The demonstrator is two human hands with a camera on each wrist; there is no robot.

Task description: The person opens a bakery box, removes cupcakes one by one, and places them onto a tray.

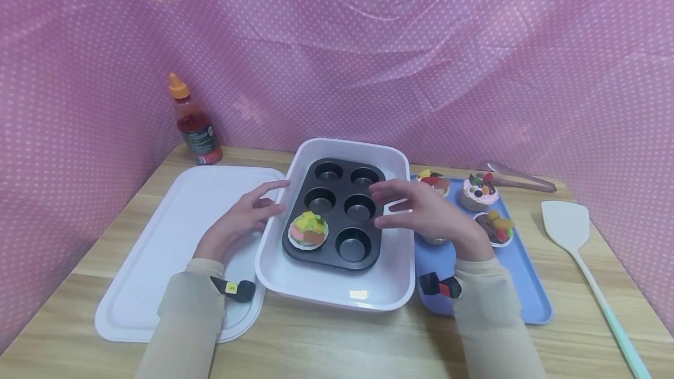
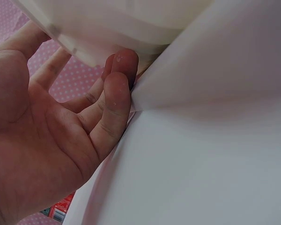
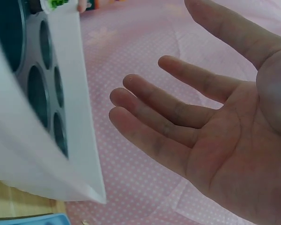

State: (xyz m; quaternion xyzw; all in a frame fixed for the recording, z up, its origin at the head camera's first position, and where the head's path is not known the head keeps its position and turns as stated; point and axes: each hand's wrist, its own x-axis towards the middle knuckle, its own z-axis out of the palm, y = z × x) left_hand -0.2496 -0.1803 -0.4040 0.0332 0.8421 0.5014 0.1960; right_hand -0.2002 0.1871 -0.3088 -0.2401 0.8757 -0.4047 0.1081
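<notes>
A dark six-cup muffin tin (image 1: pixel 337 250) lies in a white rectangular tub (image 1: pixel 337 294). One cupcake (image 1: pixel 308 230) with yellow and pink fruit pieces sits in the tin's front left cup; the other cups hold nothing. At the tub's left side is my left hand (image 1: pixel 244 212), thumb and index finger reaching to the rim. In the left wrist view its loosely bent fingers (image 2: pixel 116 96) are right against the tub's outer wall. My right hand (image 1: pixel 421 206) hovers over the tub's right rim, fingers spread and holding nothing. Its whole bare palm shows in the right wrist view.
Left of the tub lies a white tray (image 1: pixel 174 238), with a red sauce bottle (image 1: pixel 197 133) behind it. On the right, a blue tray (image 1: pixel 518 285) carries several cupcakes (image 1: pixel 479 192). Tongs (image 1: pixel 521 180) and a white spatula (image 1: pixel 568 227) lie beyond it. A pink dotted cloth (image 1: pixel 337 63) hangs behind.
</notes>
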